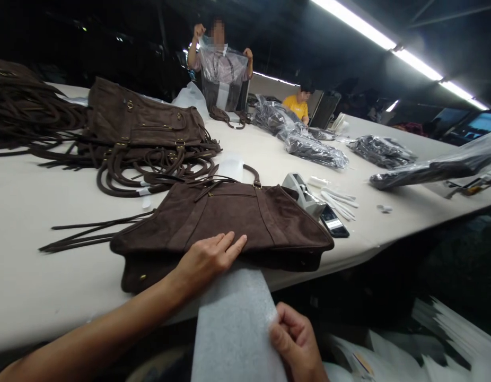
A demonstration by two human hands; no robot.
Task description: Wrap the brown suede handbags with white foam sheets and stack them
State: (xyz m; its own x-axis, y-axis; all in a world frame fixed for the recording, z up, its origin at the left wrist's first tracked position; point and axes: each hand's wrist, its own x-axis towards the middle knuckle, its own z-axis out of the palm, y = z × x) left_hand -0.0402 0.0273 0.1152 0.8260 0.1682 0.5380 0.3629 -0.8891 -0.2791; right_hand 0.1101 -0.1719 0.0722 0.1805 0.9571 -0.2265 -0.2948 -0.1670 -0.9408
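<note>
A dark brown suede bag (229,215) lies on its side at the front edge of the table, its base facing me. My left hand (209,257) lies on the bag's lower side, fingers stretched out and partly spread. Below the bag, a pale grey-white sheet (235,323) hangs past the table edge, its upper end meeting the bag's underside. The right edge of that sheet is pinched between the thumb and fingers of my right hand (295,339).
More brown bags (146,119) with looped handles lie at the left. A tape dispenser (301,193), a phone (335,222) and white strips (339,201) are right of the bag. Plastic-wrapped bags (315,148) lie farther back. One person holds up a clear bag (224,69); another wears yellow.
</note>
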